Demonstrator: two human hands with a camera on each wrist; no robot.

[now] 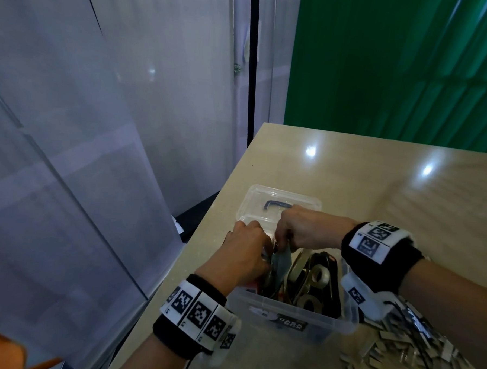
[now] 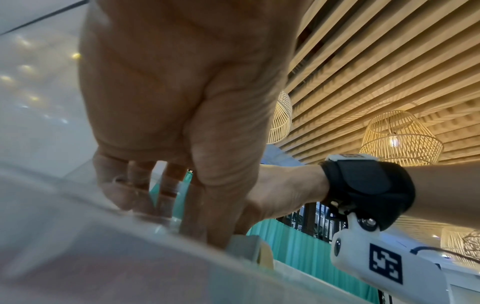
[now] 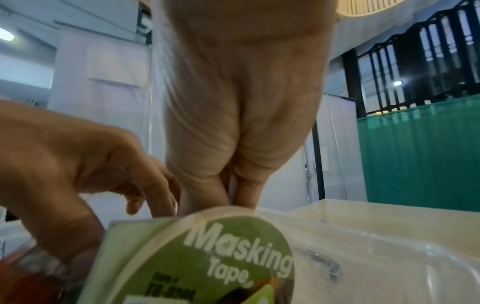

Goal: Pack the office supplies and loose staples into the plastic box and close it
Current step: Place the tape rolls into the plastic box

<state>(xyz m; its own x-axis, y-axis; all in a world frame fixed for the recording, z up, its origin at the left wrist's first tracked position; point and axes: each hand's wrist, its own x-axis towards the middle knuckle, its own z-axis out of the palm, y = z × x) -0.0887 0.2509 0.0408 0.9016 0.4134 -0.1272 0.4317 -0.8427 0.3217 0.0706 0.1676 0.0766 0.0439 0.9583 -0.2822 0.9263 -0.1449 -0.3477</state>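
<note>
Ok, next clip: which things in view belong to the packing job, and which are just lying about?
Part of the job:
- clear plastic box, open
- its clear lid with the dark handle, lying behind it
- round masking tape roll with green label, in the box
- grey loose staples, still on the beige table
- left hand and right hand, reaching into the box

Lying about:
- green curtain
- wicker ceiling lamps

wrists: black bands (image 1: 382, 259) | white tag-marked blocks (image 1: 199, 314) | white camera pod (image 2: 374, 255) | forearms bare
</note>
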